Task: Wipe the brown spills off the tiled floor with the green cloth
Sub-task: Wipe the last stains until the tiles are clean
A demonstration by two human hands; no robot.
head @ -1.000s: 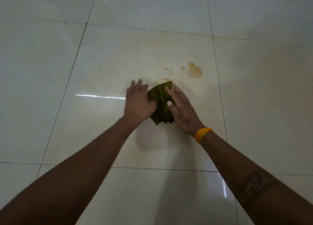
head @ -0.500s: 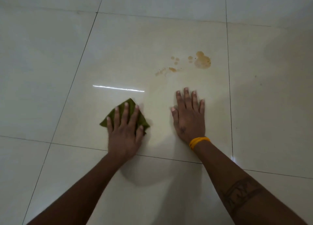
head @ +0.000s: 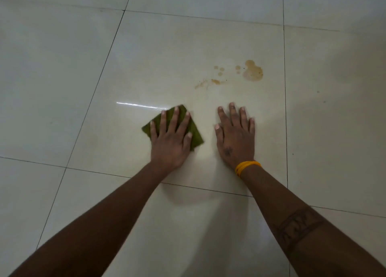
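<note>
Left hand (head: 169, 141) presses flat, fingers spread, on the cloth (head: 196, 133); right hand (head: 236, 138) lies flat on the floor (head: 62, 78), spills (head: 252, 71) beyond.

Green cloth (head: 196, 133): your olive-green rag, folded flat into rough diamond on tiled floor (head: 69, 72), one corner pointing away from you, mostly covered. Brown spills (head: 252, 71): one larger pale-brown puddle with darker rim, few small round drops just left of it, thin smeared streak nearer you and further left. All on same glossy cream tile as cloth, beyond and right of it, apart from it.
</note>
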